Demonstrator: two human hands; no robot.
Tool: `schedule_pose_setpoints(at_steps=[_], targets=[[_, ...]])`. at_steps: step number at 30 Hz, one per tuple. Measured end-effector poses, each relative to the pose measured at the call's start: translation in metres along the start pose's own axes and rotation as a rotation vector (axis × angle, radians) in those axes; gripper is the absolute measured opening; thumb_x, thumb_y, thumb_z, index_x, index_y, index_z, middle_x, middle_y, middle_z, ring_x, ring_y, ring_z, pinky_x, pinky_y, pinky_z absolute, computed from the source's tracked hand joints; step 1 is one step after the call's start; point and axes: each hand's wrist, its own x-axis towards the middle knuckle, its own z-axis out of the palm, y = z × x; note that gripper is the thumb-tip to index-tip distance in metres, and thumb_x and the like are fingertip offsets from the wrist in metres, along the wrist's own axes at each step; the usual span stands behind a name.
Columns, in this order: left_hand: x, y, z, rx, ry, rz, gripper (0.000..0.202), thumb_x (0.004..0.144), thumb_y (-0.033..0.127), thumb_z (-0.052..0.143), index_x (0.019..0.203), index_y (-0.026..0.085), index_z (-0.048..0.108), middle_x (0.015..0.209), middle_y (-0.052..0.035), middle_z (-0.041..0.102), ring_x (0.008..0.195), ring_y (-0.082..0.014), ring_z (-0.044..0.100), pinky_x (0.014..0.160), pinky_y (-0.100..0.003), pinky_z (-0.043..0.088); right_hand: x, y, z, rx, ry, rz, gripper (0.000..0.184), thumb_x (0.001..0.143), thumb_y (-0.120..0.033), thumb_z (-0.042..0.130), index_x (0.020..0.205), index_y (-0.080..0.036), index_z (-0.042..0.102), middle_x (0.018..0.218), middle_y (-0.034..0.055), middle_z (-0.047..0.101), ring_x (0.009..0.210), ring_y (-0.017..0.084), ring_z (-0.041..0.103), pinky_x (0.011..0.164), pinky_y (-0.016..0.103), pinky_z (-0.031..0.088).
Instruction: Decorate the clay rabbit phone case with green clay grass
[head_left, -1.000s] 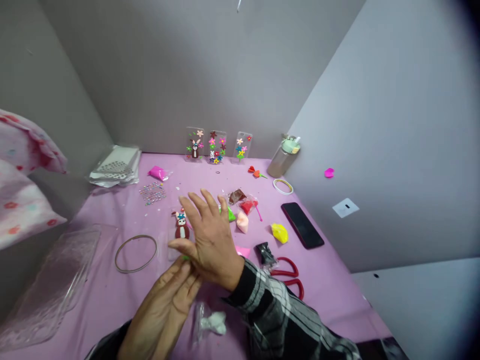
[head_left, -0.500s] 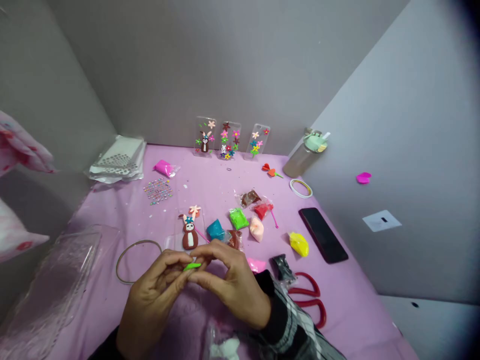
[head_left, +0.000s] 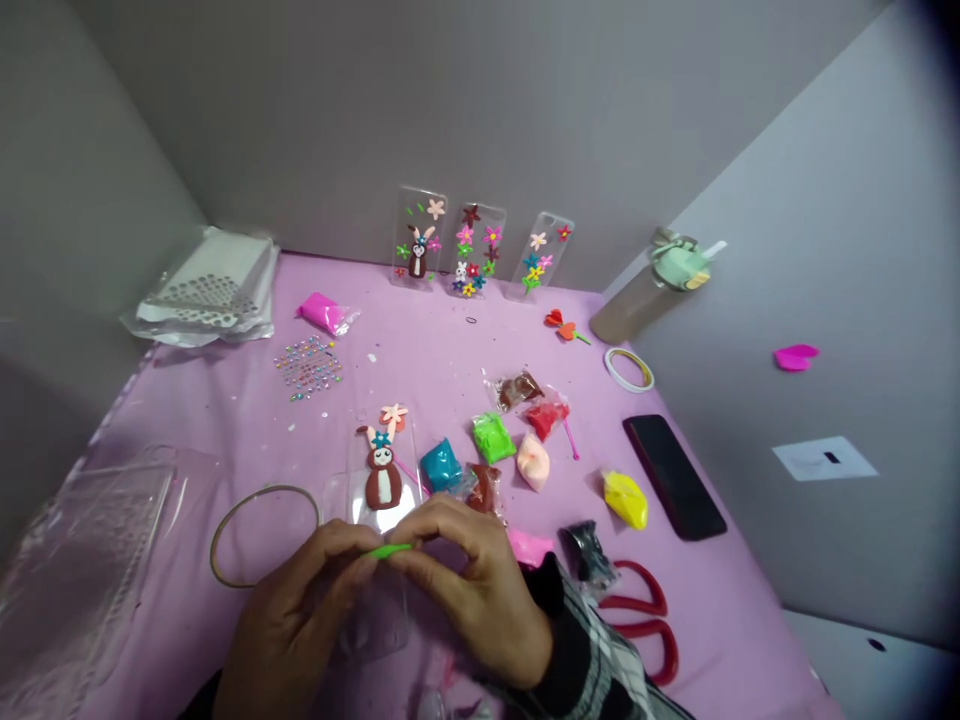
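Observation:
Between the fingertips of my left hand [head_left: 304, 605] and my right hand [head_left: 472, 590] is a small, thin piece of green clay [head_left: 388, 551]. Both hands pinch it, one from each side, above the near end of a clear phone case [head_left: 375, 625]. On that case lies a brown clay bunny [head_left: 383, 483] with a white belly and a blue flower at its ear. A pale peach clay flower [head_left: 393, 415] sits above its head. Bags of green clay [head_left: 493, 438] and blue clay [head_left: 441, 465] lie just beyond my right hand.
Red-handled scissors [head_left: 645, 632], black clay [head_left: 589, 550], yellow clay [head_left: 625, 500] and a phone [head_left: 673, 477] are at the right. A bangle-like ring [head_left: 215, 550] lies left. Decorated cases [head_left: 480, 250] lean on the back wall near a bottle [head_left: 637, 295]. Rhinestones [head_left: 309, 367] lie back left.
The view has shifted, so the table things appear spread further outward. My hands sit slightly lower in the picture, still pinching the green clay, which now looks flatter and more level.

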Motion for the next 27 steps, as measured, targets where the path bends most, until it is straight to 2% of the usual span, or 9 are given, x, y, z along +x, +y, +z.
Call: schedule_pose_setpoints(at_steps=[4, 9, 14, 20, 24, 27], targets=[[-0.002, -0.003, 0.000, -0.067, -0.016, -0.043, 0.013, 0.085, 0.038, 0.073, 0.093, 0.028, 0.073, 0.090, -0.0005, 0.076, 0.080, -0.0180, 0.075, 0.073, -0.020, 0.061, -0.002, 0.001, 0.000, -0.007, 0.016, -0.006, 0.009, 0.095, -0.027, 0.070, 0.097, -0.020, 0.076, 0.087, 0.0029, 0.074, 0.082, 0.016, 0.068, 0.076, 0.027, 0.054], [0.002, 0.006, 0.003, -0.077, 0.028, 0.042, 0.006, 0.086, 0.031, 0.070, 0.087, 0.027, 0.074, 0.082, 0.0007, 0.074, 0.072, -0.0149, 0.072, 0.065, -0.016, 0.059, -0.002, 0.000, 0.000, -0.014, 0.016, -0.069, 0.011, 0.095, -0.020, 0.068, 0.104, -0.021, 0.074, 0.094, 0.0032, 0.074, 0.088, 0.016, 0.068, 0.081, 0.029, 0.055], [0.003, 0.005, 0.003, -0.046, 0.042, 0.051, 0.006, 0.085, 0.032, 0.071, 0.090, 0.028, 0.074, 0.084, 0.0014, 0.075, 0.076, -0.0150, 0.073, 0.069, -0.016, 0.059, -0.001, -0.001, 0.000, -0.031, 0.000, -0.084, 0.009, 0.094, -0.018, 0.070, 0.101, -0.019, 0.075, 0.092, 0.0040, 0.075, 0.088, 0.016, 0.068, 0.081, 0.028, 0.054], [-0.002, -0.002, 0.001, -0.096, -0.025, 0.000, 0.007, 0.089, 0.033, 0.069, 0.090, 0.028, 0.074, 0.084, 0.0019, 0.073, 0.076, -0.0141, 0.071, 0.070, -0.016, 0.057, -0.004, 0.001, 0.001, -0.074, 0.006, -0.123, 0.009, 0.096, -0.018, 0.067, 0.102, -0.018, 0.074, 0.092, 0.0043, 0.075, 0.088, 0.016, 0.068, 0.080, 0.028, 0.055], [0.001, -0.001, 0.001, -0.049, -0.040, 0.016, 0.010, 0.092, 0.033, 0.065, 0.089, 0.026, 0.072, 0.084, 0.0008, 0.072, 0.075, -0.0151, 0.069, 0.069, -0.018, 0.057, -0.003, 0.001, 0.001, -0.076, -0.006, -0.153, 0.014, 0.097, -0.021, 0.066, 0.109, -0.020, 0.072, 0.097, 0.0048, 0.075, 0.091, 0.016, 0.068, 0.083, 0.030, 0.056], [0.002, -0.001, 0.000, -0.011, -0.041, 0.021, 0.015, 0.093, 0.034, 0.063, 0.084, 0.026, 0.070, 0.078, 0.0017, 0.070, 0.070, -0.0142, 0.067, 0.064, -0.018, 0.055, -0.002, 0.000, 0.000, -0.090, -0.026, -0.148, 0.013, 0.098, -0.025, 0.065, 0.107, -0.020, 0.073, 0.094, 0.0048, 0.075, 0.088, 0.016, 0.069, 0.080, 0.030, 0.056]])
